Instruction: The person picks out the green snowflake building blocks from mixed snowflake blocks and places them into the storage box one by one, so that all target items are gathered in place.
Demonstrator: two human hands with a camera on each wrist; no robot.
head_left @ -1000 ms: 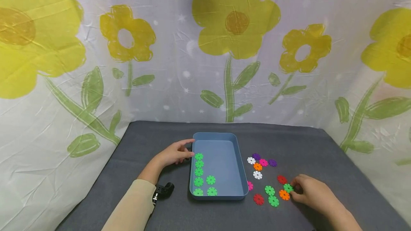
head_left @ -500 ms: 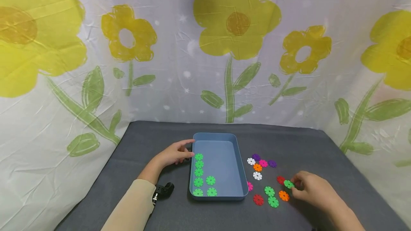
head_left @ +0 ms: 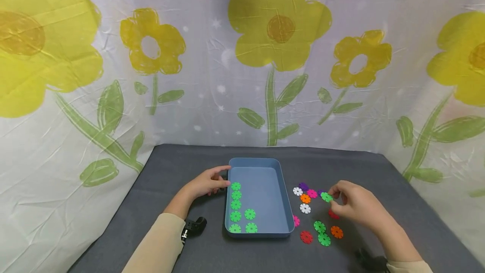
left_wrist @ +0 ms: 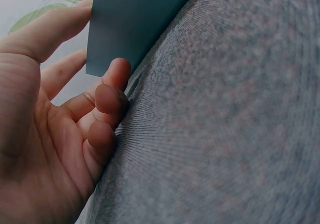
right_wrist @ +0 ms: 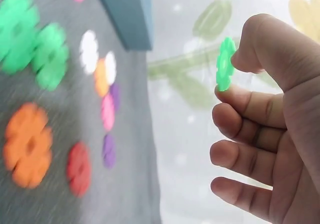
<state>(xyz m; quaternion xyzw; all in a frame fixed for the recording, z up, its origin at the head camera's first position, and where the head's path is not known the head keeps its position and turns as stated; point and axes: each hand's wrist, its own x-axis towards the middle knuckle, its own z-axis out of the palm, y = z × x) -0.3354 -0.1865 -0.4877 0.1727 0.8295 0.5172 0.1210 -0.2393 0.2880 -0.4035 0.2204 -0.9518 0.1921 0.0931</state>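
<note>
My right hand (head_left: 358, 203) pinches a green notched plastic disc (head_left: 326, 197) between thumb and index finger. It is up off the table, and in the right wrist view this held disc (right_wrist: 226, 63) stands on edge while the other fingers stay loosely bent. My left hand (head_left: 206, 183) rests at the left wall of a blue tray (head_left: 263, 193), thumb and index fingertips at the rim. In the left wrist view the remaining fingers curl loosely below the tray wall (left_wrist: 130, 26). Inside the tray, several green discs (head_left: 235, 204) form a column on the left, with two more (head_left: 250, 221) beside it.
On the grey cloth right of the tray lie two green discs (head_left: 322, 233), orange discs (head_left: 337, 232), red discs (head_left: 306, 236), white discs (head_left: 305, 208), pink discs (head_left: 312, 193) and purple discs (head_left: 303, 186). A flower-printed curtain (head_left: 204, 96) hangs behind the table.
My right hand has lifted the green disc from between the red and orange ones and carried it up and leftward, near the purple disc. The left hand stays at the tray.
</note>
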